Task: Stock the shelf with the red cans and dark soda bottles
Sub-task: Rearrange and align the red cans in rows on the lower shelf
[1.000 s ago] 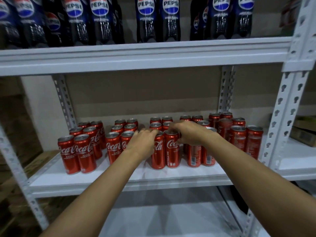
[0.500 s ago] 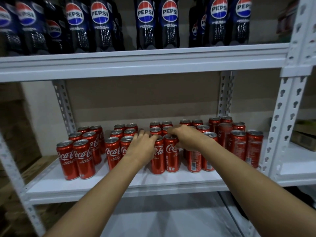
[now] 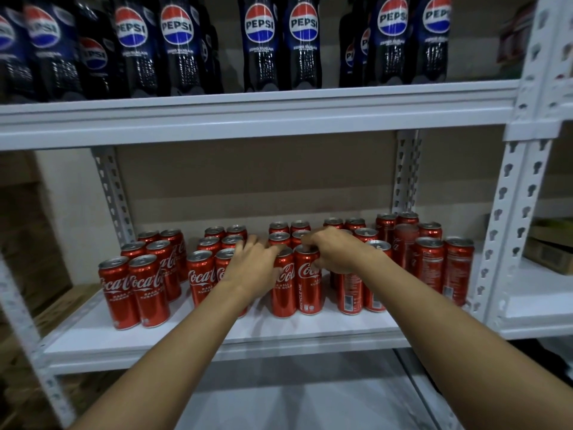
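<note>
Now, line by line:
Red cans (image 3: 198,271): many slim cans stand upright in paired rows on the middle shelf (image 3: 217,336). White writing on them says "Coca-Cola".
Small words: one front can reads "RECYCLE ME" up its side. Others show "RASA ASLI", but the rest is too small to read.
Right cans: the cans at the far right (image 3: 459,271) show their backs, with tiny print and a bar code.
Dark soda bottles (image 3: 282,41): they stand upright in a row on the top shelf (image 3: 279,119). Each has a red, white and blue round sign that says "PEPSI". Below it, some read "ZERO SUGAR".
Left hand (image 3: 251,265): it lies over the tops of the cans in the middle, fingers spread out and fairly straight, touching the can (image 3: 283,280) in the front row. It is not wrapped around any can.
Right hand (image 3: 335,249): its fingers curl down on the top of the front can (image 3: 308,283) beside that one, and it holds the can by its top.
Both cans: they stand on the shelf, side by side and touching.
Rack: white metal posts (image 3: 508,231) with holes hold the shelves.
Far right: a box (image 3: 548,252) sits on the next rack.
</note>
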